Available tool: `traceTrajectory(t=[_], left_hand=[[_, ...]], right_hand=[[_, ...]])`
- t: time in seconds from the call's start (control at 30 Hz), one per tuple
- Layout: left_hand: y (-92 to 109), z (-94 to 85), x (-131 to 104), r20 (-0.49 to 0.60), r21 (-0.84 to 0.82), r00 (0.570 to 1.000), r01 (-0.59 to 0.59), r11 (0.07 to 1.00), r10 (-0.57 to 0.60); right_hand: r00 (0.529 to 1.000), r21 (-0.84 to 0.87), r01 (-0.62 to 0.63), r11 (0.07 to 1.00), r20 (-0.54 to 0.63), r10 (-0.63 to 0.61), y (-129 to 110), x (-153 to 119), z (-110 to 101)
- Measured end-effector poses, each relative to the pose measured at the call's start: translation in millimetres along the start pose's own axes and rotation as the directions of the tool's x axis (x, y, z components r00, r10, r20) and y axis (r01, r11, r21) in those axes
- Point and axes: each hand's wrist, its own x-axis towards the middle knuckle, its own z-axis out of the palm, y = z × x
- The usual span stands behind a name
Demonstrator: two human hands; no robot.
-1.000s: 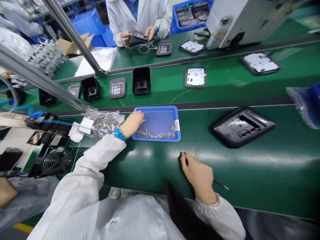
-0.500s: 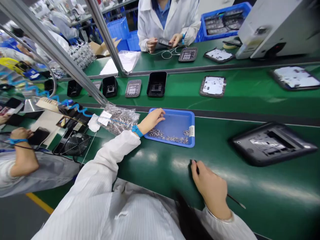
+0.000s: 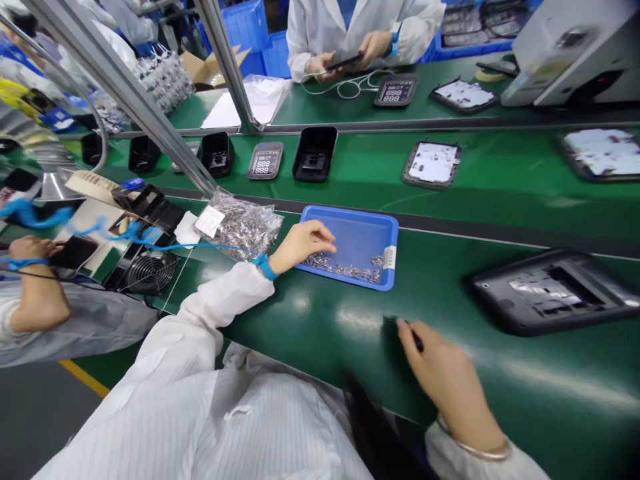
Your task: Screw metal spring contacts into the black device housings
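Note:
My left hand [image 3: 306, 244], with a blue band at the wrist, reaches over the left side of a shallow blue tray [image 3: 393, 233]. Its fingers are pinched together just above small metal parts [image 3: 357, 272] along the tray's near edge; whatever they hold is too small to make out. Nearer to me and to the right, my right hand [image 3: 443, 370] is closed around a dark tool [image 3: 417, 341], most of it hidden by the fingers. A black device housing [image 3: 555, 293] lies on the green table to the right of that hand.
A clear bag of metal parts [image 3: 243, 223] lies left of the tray. Beyond, housings [image 3: 315, 157] and display units [image 3: 266, 161] stand on a green strip. A metal post [image 3: 227, 60] rises at the left. Across sits a person [image 3: 350, 40]; another person's hand [image 3: 33, 250] is at far left.
My right hand has moved right, and the metal shaft that stuck out behind it no longer shows. My left fingers have drawn closer together over the tray. The view has shifted slightly.

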Motion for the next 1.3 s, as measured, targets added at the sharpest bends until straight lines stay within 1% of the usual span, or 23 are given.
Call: traceTrajectory(t=[0.03,0.1,0.13,0.17,0.2,0.23,0.3,0.37,0.4,0.43,0.47,0.5,0.57,0.6,0.63,0.7,0.77,0.83,0.9,1.0,1.1,1.2,1.3], left_hand=[[1.5,2.3,-9.4,0.002,-0.064,1.0,0.03,0.998,-0.03],[2.8,8.2,-28.5,0.008,-0.17,0.997,0.081,0.982,-0.081],[2.1,11.9,-37.6,0.003,-0.217,0.994,0.109,0.97,-0.111],[0.6,16.3,-46.3,-0.004,-0.259,0.989,0.14,0.955,-0.146],[-1.6,21.4,-54.8,-0.011,-0.299,0.982,0.176,0.938,-0.188],[-4.3,27.0,-63.2,-0.011,-0.336,0.972,0.215,0.917,-0.233],[-9.8,38.7,-81.0,0.02,-0.395,0.948,0.3,0.868,-0.318],[-13.5,48.1,-100.7,0.094,-0.426,0.922,0.379,0.822,-0.377],[-14.0,50.8,-110.8,0.13,-0.431,0.907,0.416,0.801,-0.401],[-13.4,52.1,-120.9,0.162,-0.429,0.891,0.451,0.782,-0.425],[-11.3,52.0,-130.6,0.191,-0.424,0.872,0.487,0.764,-0.45],[-8.0,50.9,-139.7,0.218,-0.419,0.853,0.52,0.744,-0.474],[1.7,47.4,-155.2,0.264,-0.427,0.822,0.569,0.703,-0.505],[6.6,45.6,-161.0,0.285,-0.443,0.814,0.579,0.684,-0.506],[10.3,44.1,-165.0,0.305,-0.463,0.815,0.578,0.671,-0.492],[12.1,39.9,-167.8,0.323,-0.502,0.847,0.532,0.682,-0.423],[6.5,32.2,-166.1,0.313,-0.481,0.908,0.405,0.778,-0.278],[-1.8,21.6,-164.7,0.315,-0.392,0.944,0.225,0.892,-0.1],[-8.4,12.2,-166.4,0.344,-0.294,0.939,0.084,0.952,0.023],[-13.3,7.1,-173.7,0.351,-0.214,0.934,0.018,0.977,0.06],[-15.4,10.6,-179.7,0.309,-0.196,0.947,-0.029,0.98,0.09],[-16.2,13.9,-178.7,0.282,-0.258,0.944,-0.096,0.961,0.17],[-13.0,11.1,-173.0,0.356,-0.336,0.912,-0.077,0.939,0.202]], right_hand=[[0.999,0.025,-0.019,0.999,-0.038,0.02,10.4,6.4,-7.3],[0.976,0.009,-0.121,0.993,-0.18,0.121,31.4,24.5,-19.8],[0.955,-0.013,-0.172,0.985,-0.246,0.163,40.8,34.7,-24.1],[0.913,-0.05,-0.272,0.961,-0.328,0.242,48.6,44.4,-27.0],[0.89,-0.102,-0.364,0.926,-0.333,0.313,54.6,52.4,-28.7],[0.881,-0.157,-0.439,0.885,-0.269,0.39,58.5,57.9,-29.6],[0.816,-0.247,-0.577,0.778,-0.171,0.552,58.6,58.6,-30.9],[0.775,-0.284,-0.627,0.726,-0.127,0.619,46.2,44.8,-33.4],[0.772,-0.283,-0.627,0.726,-0.104,0.627,34.4,33.2,-35.1],[0.786,-0.266,-0.608,0.748,-0.07,0.614,19.0,19.3,-36.7],[0.816,-0.229,-0.566,0.792,-0.016,0.578,0.5,4.0,-38.2],[0.864,-0.16,-0.489,0.858,0.05,0.501,-19.9,-11.9,-39.2],[0.958,0.08,-0.256,0.963,0.158,0.241,-61.0,-42.0,-38.6],[0.973,0.188,-0.143,0.972,0.205,0.103,-79.3,-54.6,-36.3],[0.968,0.262,-0.049,0.964,0.25,-0.018,-95.2,-64.7,-32.4],[0.937,0.33,0.107,0.938,0.282,-0.206,-119.3,-76.0,-19.2],[0.921,0.318,0.22,0.922,0.243,-0.304,-133.9,-77.2,-1.3],[0.917,0.318,0.307,0.897,0.152,-0.368,-137.8,-71.9,16.9],[0.909,0.378,0.349,0.857,0.086,-0.408,-130.4,-63.8,31.4],[0.924,0.456,0.271,0.847,0.122,-0.362,-108.4,-53.1,40.4],[0.946,0.417,0.182,0.89,0.172,-0.274,-94.8,-48.8,32.8],[0.957,0.376,0.196,0.906,0.129,-0.26,-97.8,-46.0,18.4],[0.946,0.389,0.264,0.883,0.074,-0.316,-106.8,-38.2,3.8]])
